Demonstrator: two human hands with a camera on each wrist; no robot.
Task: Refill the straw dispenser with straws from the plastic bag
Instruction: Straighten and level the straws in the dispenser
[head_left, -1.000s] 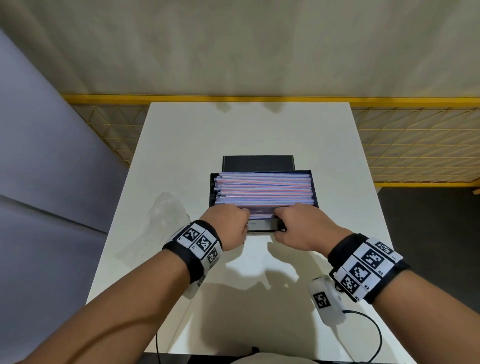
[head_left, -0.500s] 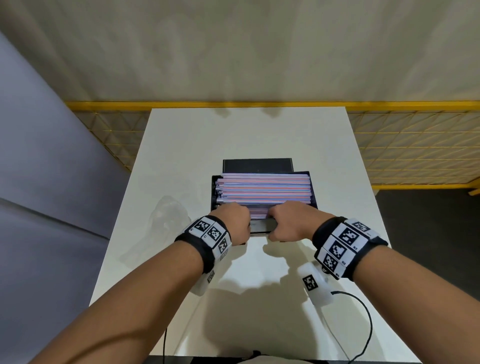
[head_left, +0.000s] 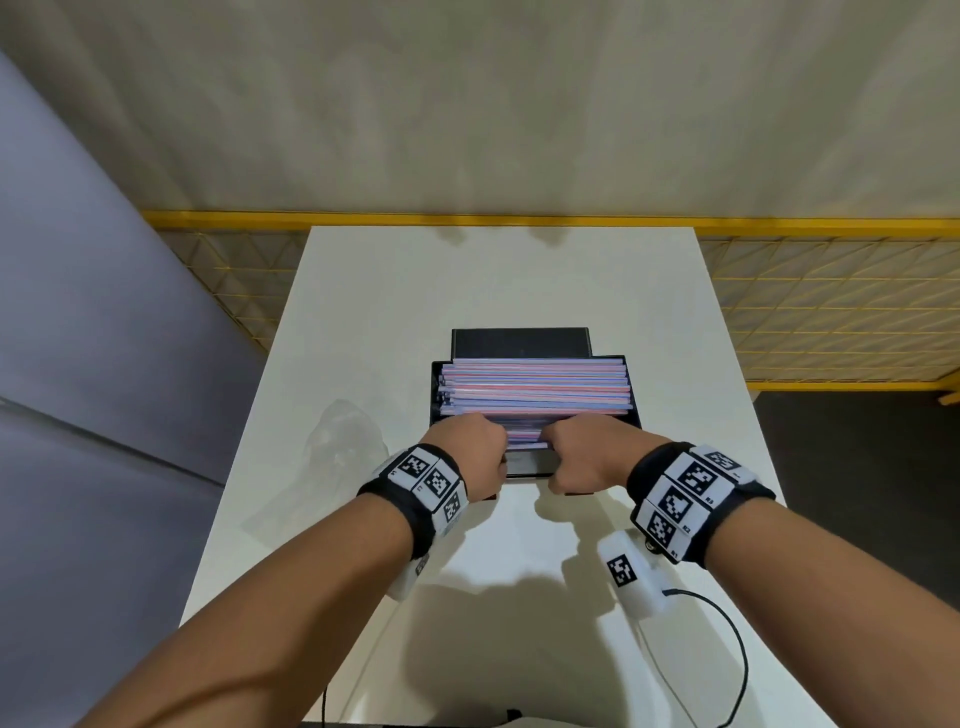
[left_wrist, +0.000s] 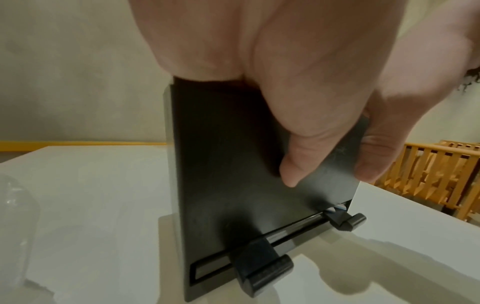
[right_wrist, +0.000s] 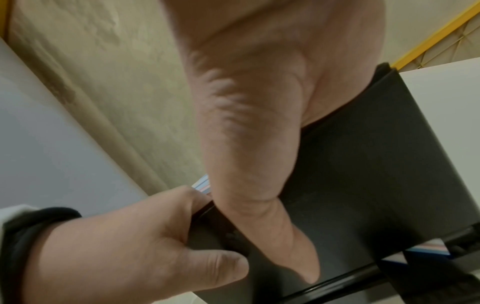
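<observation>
A black straw dispenser (head_left: 527, 463) stands in the middle of the white table (head_left: 467, 286), packed with pink, purple and blue straws (head_left: 535, 389). Its lid (head_left: 519, 343) stands open at the back. My left hand (head_left: 467, 452) and right hand (head_left: 582, 452) both grip the top of its front wall, side by side, fingers curled over the edge onto the straws. In the left wrist view my thumb (left_wrist: 293, 168) presses the front wall (left_wrist: 228, 164) above the outlet cradle (left_wrist: 262, 265). In the right wrist view my right thumb (right_wrist: 298, 246) lies down the same wall (right_wrist: 376, 164), the left hand (right_wrist: 130, 246) beside it.
The crumpled clear plastic bag (head_left: 343, 447) lies on the table left of the dispenser, also seen as the bag (left_wrist: 15, 205). A black cable (head_left: 727, 649) trails at the near right. A yellow mesh fence (head_left: 831, 312) runs behind and to the right of the table.
My right hand has slid a little left along the front edge, closer to the left hand. The dispenser and straws have stayed in place.
</observation>
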